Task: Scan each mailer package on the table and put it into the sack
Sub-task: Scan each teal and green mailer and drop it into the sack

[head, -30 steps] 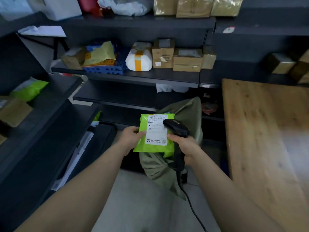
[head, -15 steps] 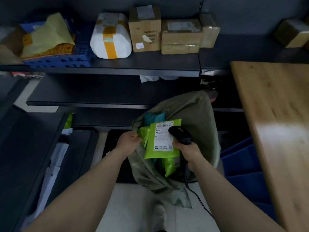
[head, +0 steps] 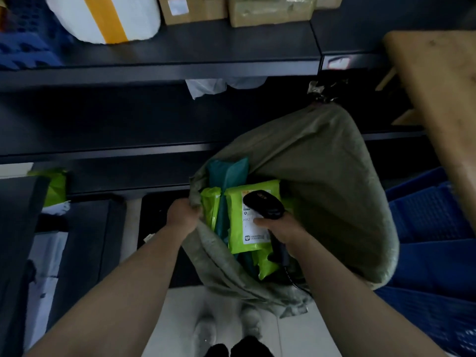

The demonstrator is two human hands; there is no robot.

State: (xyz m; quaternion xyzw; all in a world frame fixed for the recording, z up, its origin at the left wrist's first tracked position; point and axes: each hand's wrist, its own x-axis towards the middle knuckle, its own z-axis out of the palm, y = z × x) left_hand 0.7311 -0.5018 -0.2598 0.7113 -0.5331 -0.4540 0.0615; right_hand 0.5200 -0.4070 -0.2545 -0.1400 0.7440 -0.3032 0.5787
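A grey-green woven sack stands open on the floor in front of me. My left hand grips the sack's left rim. My right hand holds a black barcode scanner and its thumb presses a lime-green mailer with a white label, which sits in the sack's mouth. Other green mailers and a teal mailer lie inside the sack.
Dark shelves run behind the sack, with a white parcel and cardboard boxes on top. The wooden table edge is at right, blue crates below it. My shoes stand on the pale floor.
My left hand let go of the mailer and took the sack's rim. The mailer went down into the sack's mouth with my right hand. The view tilted downward.
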